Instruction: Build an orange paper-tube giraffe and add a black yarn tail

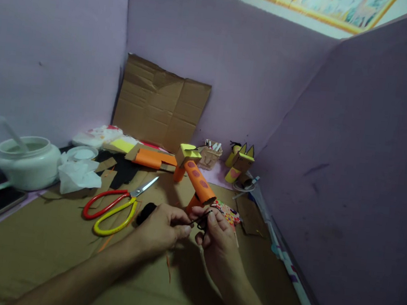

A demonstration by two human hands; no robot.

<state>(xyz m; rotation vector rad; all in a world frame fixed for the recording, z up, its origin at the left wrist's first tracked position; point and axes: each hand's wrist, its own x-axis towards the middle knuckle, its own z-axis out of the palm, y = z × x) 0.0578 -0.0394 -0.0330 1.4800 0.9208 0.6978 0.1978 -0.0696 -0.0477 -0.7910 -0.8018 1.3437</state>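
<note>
An orange paper-tube animal (197, 178) with pink spots and a yellow box head stands on the brown cardboard sheet (33, 246). My left hand (161, 228) and my right hand (216, 236) meet just below its rear end. Both pinch a thin black strand (202, 219) between their fingertips. A black lump (145, 212) lies by my left hand. A patterned paper piece (229, 213) lies just beyond my right hand.
Red-and-yellow scissors (116, 206) lie left of my hands. A white pot (26, 163) with a stick, crumpled tissue (77, 174), coloured paper scraps (152, 158) and a cardboard flap (159, 104) sit behind. A small basket (209, 155) and another paper animal (239, 163) stand in the purple corner.
</note>
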